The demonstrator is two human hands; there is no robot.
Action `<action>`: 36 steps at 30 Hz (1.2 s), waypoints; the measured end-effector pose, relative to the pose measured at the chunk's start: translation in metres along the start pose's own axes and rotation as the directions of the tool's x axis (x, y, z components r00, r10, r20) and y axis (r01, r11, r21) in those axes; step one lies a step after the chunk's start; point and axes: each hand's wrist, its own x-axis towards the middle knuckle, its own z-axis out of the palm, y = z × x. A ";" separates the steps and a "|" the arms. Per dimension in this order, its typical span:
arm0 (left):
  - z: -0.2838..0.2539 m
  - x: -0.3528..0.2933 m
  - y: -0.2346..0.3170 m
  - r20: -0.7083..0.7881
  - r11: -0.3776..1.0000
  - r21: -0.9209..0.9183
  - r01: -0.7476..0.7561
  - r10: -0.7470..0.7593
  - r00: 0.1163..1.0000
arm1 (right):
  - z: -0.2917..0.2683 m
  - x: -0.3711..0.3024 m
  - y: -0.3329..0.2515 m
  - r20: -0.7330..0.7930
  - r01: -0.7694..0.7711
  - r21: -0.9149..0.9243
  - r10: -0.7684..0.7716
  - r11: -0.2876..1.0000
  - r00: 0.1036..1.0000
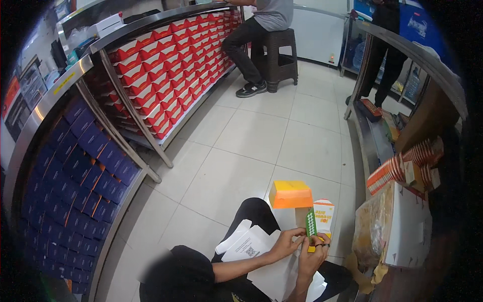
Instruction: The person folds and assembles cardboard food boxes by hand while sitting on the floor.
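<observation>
Over my lap, both hands pinch a partly folded carton (310, 222) with a green patterned side and a white-and-yellow panel. My left hand (288, 241) has its fingertips at the carton's lower left edge. Wearing dark rings, my right hand (316, 252) grips the bottom end from the right. Just beyond is a yellow-and-orange box shape (291, 195); I cannot tell whether it belongs to the same carton. Flat white carton blanks (247, 247) lie across my thighs, one printed with a square code, partly under my forearms.
At left, a metal table holds stacked dark blue boxes (75, 166); beyond, red-and-white cartons (171, 75) fill a shelf. A white box (410, 226) and folded orange-white cartons (390, 173) sit at right. A person sits on a brown stool (282, 58); another stands far right.
</observation>
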 end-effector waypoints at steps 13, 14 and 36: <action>-0.004 0.005 -0.016 -0.025 0.995 0.040 -0.086 0.087 0.996 | 0.011 -0.006 0.001 -0.051 -0.121 0.185 0.133 0.975 0.990; -0.002 0.006 -0.016 -0.009 0.997 -0.001 -0.083 0.083 0.996 | 0.012 -0.008 0.005 -0.077 -0.121 0.162 0.135 0.979 0.988; -0.007 0.012 -0.038 0.068 0.964 -0.267 -0.018 0.038 0.997 | 0.020 -0.012 0.011 -0.114 -0.074 0.252 0.105 0.965 0.988</action>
